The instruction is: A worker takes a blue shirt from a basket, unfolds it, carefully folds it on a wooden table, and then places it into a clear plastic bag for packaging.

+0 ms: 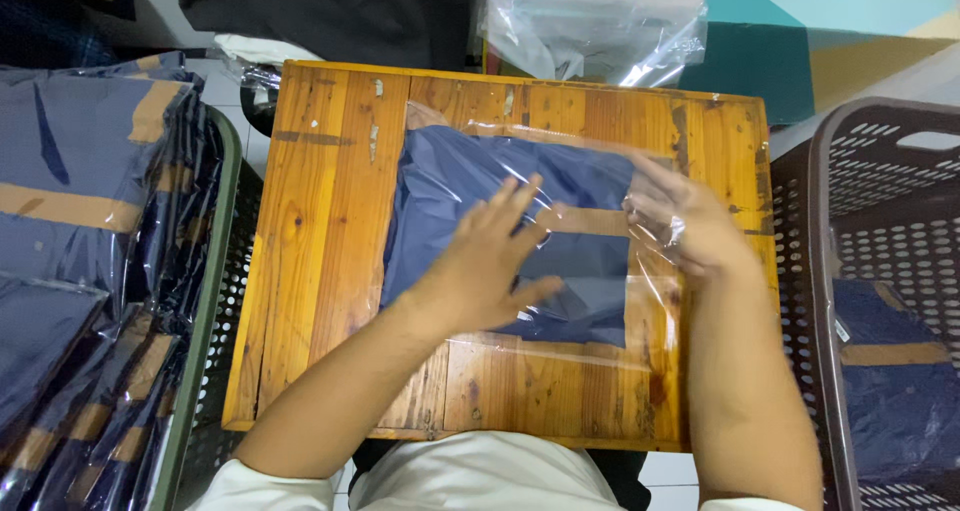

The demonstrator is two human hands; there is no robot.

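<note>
The person's white shirt (480,476) fills the bottom edge of the view, and both bare forearms reach up from it over a small wooden table (320,271). The left hand (490,261) lies flat, fingers spread, palm down on a folded navy garment (500,186) that sits in a clear plastic bag (600,316) on the middle of the table top. The right hand (690,226) rests at the right end of the same bag, fingers stretched out and slightly apart; it looks to be under or inside the clear film, though whether it pinches the plastic cannot be told. A tan stripe on the garment shows between the two hands. The bag's clear margin runs past the cloth toward the person and toward the table's right edge.

Left of the table stands a green basket (205,301) heaped with more bagged navy garments with tan stripes (80,201). Right of the table stands a brown perforated basket (810,221) with one bagged navy garment (900,371) lying in it. Beyond the table's far edge lies a pile of empty clear bags (590,21), with dark cloth (330,11) beside it to the left.
</note>
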